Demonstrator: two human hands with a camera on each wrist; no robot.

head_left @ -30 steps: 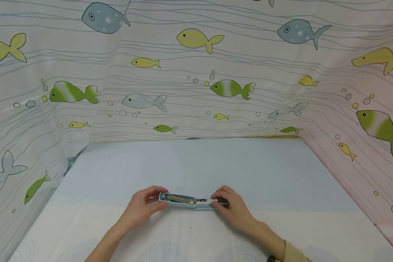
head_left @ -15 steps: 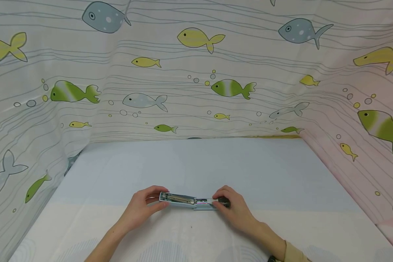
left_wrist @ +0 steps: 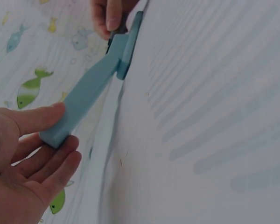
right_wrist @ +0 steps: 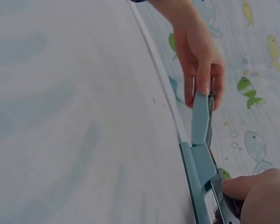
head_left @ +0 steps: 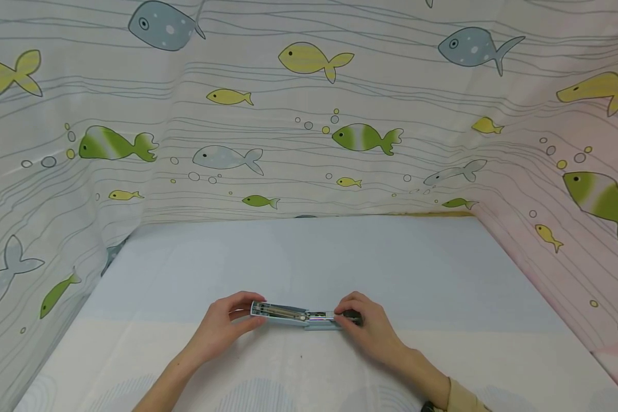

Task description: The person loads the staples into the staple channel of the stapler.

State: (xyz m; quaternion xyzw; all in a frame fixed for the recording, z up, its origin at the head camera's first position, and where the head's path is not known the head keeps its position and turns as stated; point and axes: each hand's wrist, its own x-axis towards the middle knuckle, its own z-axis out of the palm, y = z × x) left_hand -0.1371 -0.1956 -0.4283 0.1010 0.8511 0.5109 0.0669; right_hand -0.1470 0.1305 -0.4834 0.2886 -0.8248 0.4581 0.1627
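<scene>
A light blue stapler (head_left: 288, 322) lies swung wide open across the table, its inner metal parts facing up. My left hand (head_left: 224, 320) holds the end of its top cover (left_wrist: 86, 95) between thumb and fingers; in the left wrist view that cover slants up from the base. At the other end, my right hand (head_left: 368, 329) pinches the metal staple rail (right_wrist: 218, 186) near its dark end piece (head_left: 354, 315). The thumb and fingers partly hide that end. Beneath the rail runs the blue base (right_wrist: 191, 175), resting on the cloth.
A pale cloth (head_left: 309, 263) with a blue band and faint circles covers the table. Fish-printed curtains (head_left: 268, 126) stand behind and at both sides. A tiny dark speck (head_left: 301, 357) lies on the cloth in front of the stapler.
My right thumb and fingers have shifted slightly and cover a bit more of the rail's pale part. The left hand and the stapler stay in place.
</scene>
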